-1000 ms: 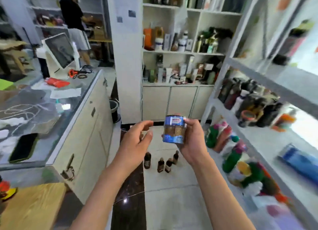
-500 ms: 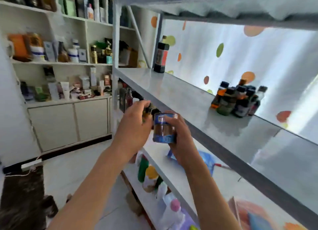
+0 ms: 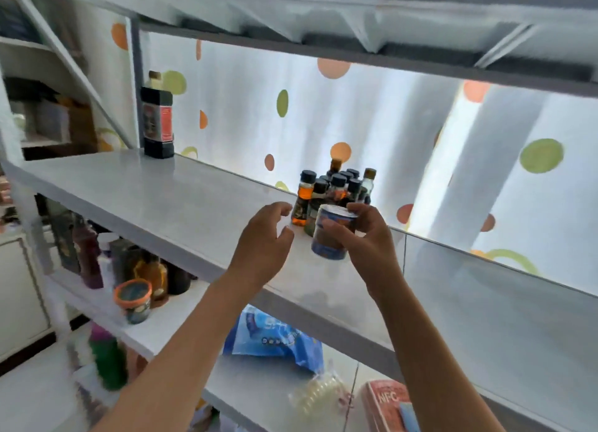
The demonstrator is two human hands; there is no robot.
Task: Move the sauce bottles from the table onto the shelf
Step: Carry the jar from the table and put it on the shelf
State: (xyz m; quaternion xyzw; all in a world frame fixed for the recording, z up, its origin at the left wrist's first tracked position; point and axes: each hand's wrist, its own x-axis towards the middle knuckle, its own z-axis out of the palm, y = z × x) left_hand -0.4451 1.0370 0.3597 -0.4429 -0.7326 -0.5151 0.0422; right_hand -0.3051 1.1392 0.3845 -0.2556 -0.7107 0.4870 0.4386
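My right hand (image 3: 369,237) grips a short sauce jar (image 3: 330,237) with a blue label and brown contents, held tilted just above the grey shelf (image 3: 181,202). The jar's lower edge hangs close to the shelf surface; I cannot tell whether it touches. My left hand (image 3: 263,240) hovers open beside the jar on its left, fingers curled and apart, holding nothing. Right behind the jar stands a cluster of several small dark-capped sauce bottles (image 3: 333,189). A tall dark bottle (image 3: 157,121) with a red label stands at the shelf's far left end.
An upper shelf (image 3: 356,27) overhangs close above. The lower shelf holds an orange-lidded jar (image 3: 133,300), dark bottles (image 3: 87,253), a blue bag (image 3: 275,338) and a red carton (image 3: 388,402). A dotted translucent curtain (image 3: 356,124) backs the shelf.
The view swung from the room and counter to the shelf. My right hand carried the jar up over the grey shelf, toward the small bottles. My left hand came off the jar.
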